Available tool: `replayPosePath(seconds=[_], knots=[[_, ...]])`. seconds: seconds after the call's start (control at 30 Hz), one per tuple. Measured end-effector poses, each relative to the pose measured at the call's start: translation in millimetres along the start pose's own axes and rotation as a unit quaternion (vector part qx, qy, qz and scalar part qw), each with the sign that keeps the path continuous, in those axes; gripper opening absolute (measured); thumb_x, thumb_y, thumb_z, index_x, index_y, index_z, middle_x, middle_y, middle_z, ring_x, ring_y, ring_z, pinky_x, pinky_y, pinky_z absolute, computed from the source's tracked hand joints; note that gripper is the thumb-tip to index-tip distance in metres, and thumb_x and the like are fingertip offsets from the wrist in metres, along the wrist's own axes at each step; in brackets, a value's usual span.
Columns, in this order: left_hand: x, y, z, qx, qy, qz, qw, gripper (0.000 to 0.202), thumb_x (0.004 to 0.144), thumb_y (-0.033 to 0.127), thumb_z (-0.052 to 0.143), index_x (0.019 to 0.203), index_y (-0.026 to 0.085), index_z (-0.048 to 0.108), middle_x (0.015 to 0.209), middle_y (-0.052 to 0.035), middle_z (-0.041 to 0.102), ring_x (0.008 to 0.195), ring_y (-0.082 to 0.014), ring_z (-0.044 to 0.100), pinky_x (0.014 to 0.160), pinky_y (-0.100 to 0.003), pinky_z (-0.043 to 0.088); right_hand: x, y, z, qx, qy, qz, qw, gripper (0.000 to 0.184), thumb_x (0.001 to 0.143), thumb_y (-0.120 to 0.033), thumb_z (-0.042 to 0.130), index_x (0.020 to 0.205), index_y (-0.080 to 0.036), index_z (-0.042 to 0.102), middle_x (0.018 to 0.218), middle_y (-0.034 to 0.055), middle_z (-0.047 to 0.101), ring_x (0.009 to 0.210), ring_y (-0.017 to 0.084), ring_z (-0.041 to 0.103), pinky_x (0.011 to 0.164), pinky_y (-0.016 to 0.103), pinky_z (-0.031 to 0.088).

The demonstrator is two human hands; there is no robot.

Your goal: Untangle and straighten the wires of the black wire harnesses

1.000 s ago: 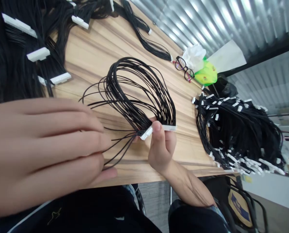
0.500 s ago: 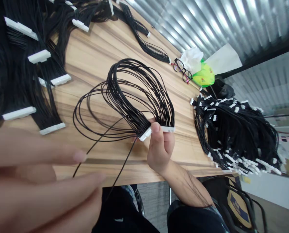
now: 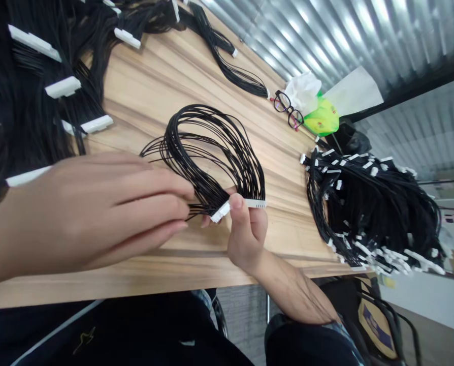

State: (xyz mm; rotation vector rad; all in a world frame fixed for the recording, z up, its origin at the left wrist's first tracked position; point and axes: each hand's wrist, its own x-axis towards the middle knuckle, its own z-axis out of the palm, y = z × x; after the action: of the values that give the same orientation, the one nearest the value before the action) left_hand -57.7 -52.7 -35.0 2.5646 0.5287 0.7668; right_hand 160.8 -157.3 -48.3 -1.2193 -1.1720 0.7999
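My right hand (image 3: 246, 234) grips the white connectors of a looped black wire harness (image 3: 212, 147), thumb on top. One white connector strip (image 3: 221, 211) shows left of the thumb, and another white strip (image 3: 256, 203) shows to its right. The wires arch up from both in a wide loop over the table. My left hand (image 3: 128, 203) reaches in from the left, back of the hand up, its fingers pressed together and their tips at the wires beside the left connector. Its thumb and whatever it pinches are hidden underneath.
Flat black harnesses with white connectors (image 3: 63, 87) cover the wooden table (image 3: 284, 218) at left. One harness (image 3: 227, 66) lies along the back edge. Glasses (image 3: 288, 109), a green packet (image 3: 322, 117) and a large harness pile (image 3: 371, 208) lie right. Corrugated metal (image 3: 306, 35) stands behind.
My left hand has moved from the near left to the wires, its fingers closing together. The two loose wire ends are now out of sight. The harness has shifted slightly left with my right hand.
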Motion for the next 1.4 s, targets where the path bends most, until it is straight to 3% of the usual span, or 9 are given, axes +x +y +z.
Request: replayPosePath(seconds=[0.13,0.27,0.43,0.6,0.83,1.0,1.17,1.3,1.4], knots=[[5,-10,6.9,0.001,-0.03,0.029,0.999,0.041,0.101,0.061,0.047,0.124,0.032,0.065,0.092,0.0028,0.07,0.095,-0.0168,0.071,0.079,-0.026,0.059,-1,0,1,-0.02,0.017,-0.018,0.999,0.039,0.109,-0.038,0.046,0.078,-0.025,0.066,0.064,-0.0031,0.063,0.059,0.012,0.061,0.056,0.025,0.05],[19,-11,6.5,0.049,-0.046,0.11,0.992,0.029,0.108,0.048,0.044,0.124,0.034,0.064,0.085,0.0105,0.071,0.069,-0.0089,0.065,0.055,-0.023,0.042,1,-3,1,-0.047,0.001,-0.059,0.997,0.034,0.108,-0.034,0.048,0.085,-0.028,0.071,0.066,-0.0034,0.063,0.06,0.012,0.063,0.06,0.026,0.053],[22,-16,3.1,0.135,-0.005,0.2,0.97,0.046,0.108,0.021,0.027,0.148,0.028,0.05,0.101,0.0077,0.077,0.091,-0.0155,0.069,0.066,-0.031,0.048,-1,0,1,-0.044,-0.006,-0.061,0.997,0.029,0.108,-0.034,0.047,0.093,-0.028,0.071,0.071,-0.0023,0.068,0.067,0.014,0.068,0.067,0.03,0.058],[15,-19,3.0,0.158,-0.017,0.202,0.966,0.066,0.101,0.009,0.021,0.16,0.035,0.035,0.101,0.0078,0.076,0.099,-0.0194,0.068,0.077,-0.035,0.05,-3,1,1,-0.063,0.005,-0.061,0.996,0.028,0.108,-0.035,0.048,0.092,-0.028,0.069,0.07,-0.0031,0.066,0.065,0.013,0.066,0.064,0.028,0.056],[19,-14,4.0,0.115,-0.019,0.181,0.977,0.055,0.108,0.018,0.019,0.139,0.038,0.059,0.109,0.0103,0.076,0.099,-0.0177,0.07,0.082,-0.034,0.049,-3,2,0,-0.082,-0.024,-0.039,0.996,0.032,0.107,-0.035,0.048,0.082,-0.024,0.064,0.07,-0.0027,0.062,0.062,0.012,0.06,0.058,0.027,0.049],[32,-4,3.4,0.061,-0.027,0.147,0.987,0.031,0.107,0.044,0.044,0.113,0.023,0.065,0.076,0.0073,0.071,0.063,-0.0124,0.064,0.054,-0.028,0.041,-2,1,1,-0.121,-0.032,-0.054,0.991,0.029,0.107,-0.033,0.049,0.083,-0.023,0.062,0.07,-0.0028,0.06,0.063,0.012,0.058,0.061,0.029,0.048],[34,-6,1.8,0.057,-0.038,0.105,0.992,0.037,0.11,0.04,0.035,0.088,0.023,0.061,0.055,0.0094,0.056,0.044,-0.0087,0.049,0.047,-0.024,0.027,-3,0,2,-0.145,-0.022,-0.109,0.983,0.019,0.106,-0.029,0.05,0.092,-0.027,0.063,0.074,-0.0029,0.06,0.064,0.014,0.057,0.066,0.032,0.051],[34,-7,-1.3,0.096,-0.008,0.138,0.986,0.031,0.106,0.042,0.045,0.083,0.025,0.058,0.062,0.0082,0.057,0.057,-0.0122,0.053,0.056,-0.027,0.035,-6,-1,1,-0.152,-0.002,-0.11,0.982,0.016,0.105,-0.032,0.051,0.1,-0.029,0.066,0.079,-0.0006,0.063,0.074,0.018,0.064,0.071,0.035,0.056],[32,-6,-5.1,0.139,0.03,0.18,0.973,0.02,0.1,0.04,0.053,0.087,0.026,0.055,0.088,0.0062,0.064,0.079,-0.0162,0.056,0.077,-0.039,0.045,-7,-2,-1,-0.141,0.026,-0.096,0.985,0.016,0.105,-0.036,0.053,0.102,-0.03,0.068,0.083,0.0003,0.067,0.077,0.018,0.067,0.071,0.034,0.057]])
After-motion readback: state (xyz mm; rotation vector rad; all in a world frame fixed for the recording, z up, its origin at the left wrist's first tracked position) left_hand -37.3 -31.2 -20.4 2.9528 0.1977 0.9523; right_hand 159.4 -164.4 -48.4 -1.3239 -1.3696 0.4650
